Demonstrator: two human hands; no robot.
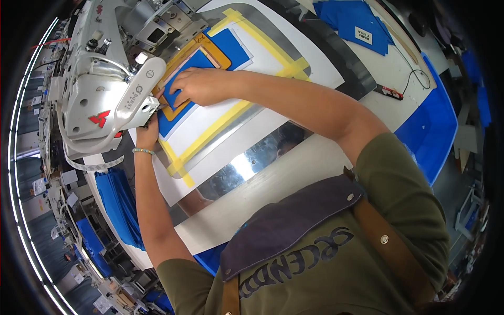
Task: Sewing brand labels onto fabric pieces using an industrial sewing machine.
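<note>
- Over a flat blue fabric panel (pixel 194 61) framed by an orange-yellow rectangular template (pixel 222 60), the right hand (pixel 202 86) lies palm down, its fingers bent and slightly parted, tips on the fabric; whether they pinch it, I cannot tell.
- Beside the template's near left corner, the left hand (pixel 149 130) is partly hidden by the white sewing machine head (pixel 97 102), so its grip cannot be told; a beaded bracelet (pixel 143 151) circles that wrist.
- Beneath the template, more blue material (pixel 233 48) shows past its far right edge.
- Around these, strips of yellow tape (pixel 212 127) form a rectangle on a large white sheet (pixel 164 176).
- Nearer the body, a shiny metal plate (pixel 253 162) is set along a pale worktable (pixel 231 207).
- Left of the left forearm lies a stack of folded blue fabric (pixel 118 205).
- At the far right lie blue fabric pieces (pixel 349 21), one bearing a white label (pixel 363 35); nearer stands a deep blue plastic bin (pixel 431 122).
</note>
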